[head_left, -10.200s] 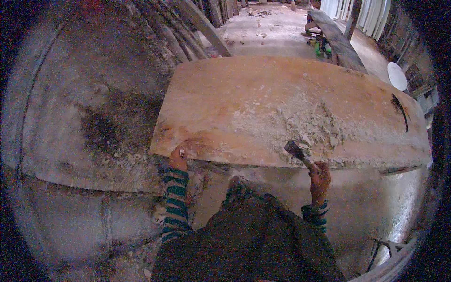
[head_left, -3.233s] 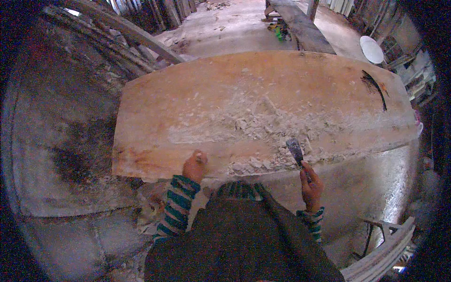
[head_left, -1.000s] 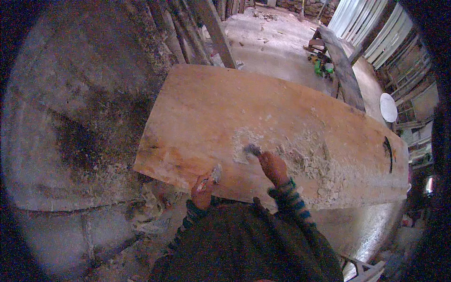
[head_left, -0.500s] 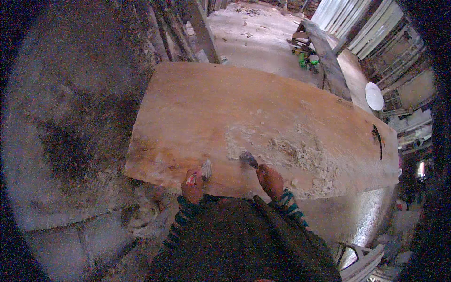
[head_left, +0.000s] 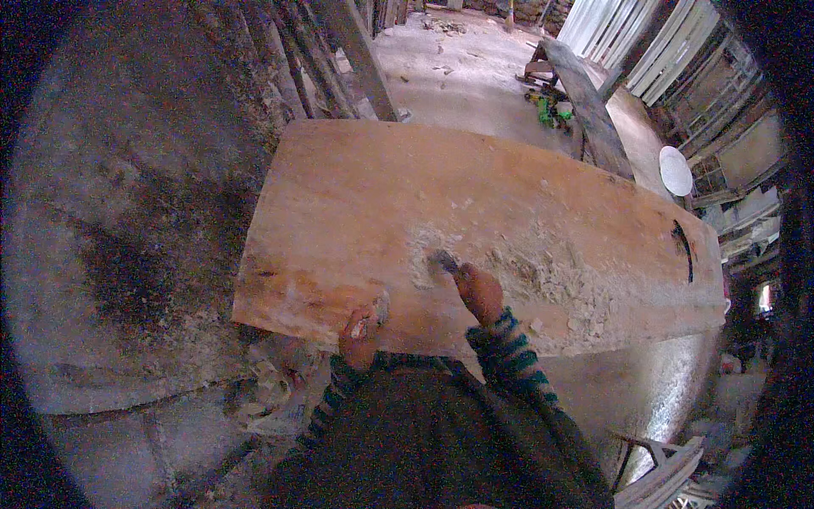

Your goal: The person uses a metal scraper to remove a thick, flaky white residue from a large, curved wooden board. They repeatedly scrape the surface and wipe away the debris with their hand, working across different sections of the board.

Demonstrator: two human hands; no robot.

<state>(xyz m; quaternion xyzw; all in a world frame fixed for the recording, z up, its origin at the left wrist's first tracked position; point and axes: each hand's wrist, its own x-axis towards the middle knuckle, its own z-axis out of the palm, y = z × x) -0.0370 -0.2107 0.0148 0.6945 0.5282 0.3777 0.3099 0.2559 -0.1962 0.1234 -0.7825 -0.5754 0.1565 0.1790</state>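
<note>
My right hand is closed around the handle of a scraper. Its dark, flat blade rests on or just above a patch of pale crumbly material on a wooden board. At the board's near edge, my left hand is closed on a small whitish, lumpy thing whose kind I cannot make out. Loose pale flakes and crumbs spread over the board to the right of the scraper. My palm and fingers hide most of the scraper's handle.
A dark curved strip lies near the board's right end. Beyond the board are a long plank bench, green tools on the floor and a white round object. Wooden beams lean at the far left.
My right hand and the scraper have moved farther from me and slightly left, into the pale patch. My left hand has shifted slightly right, still holding the whitish thing.
</note>
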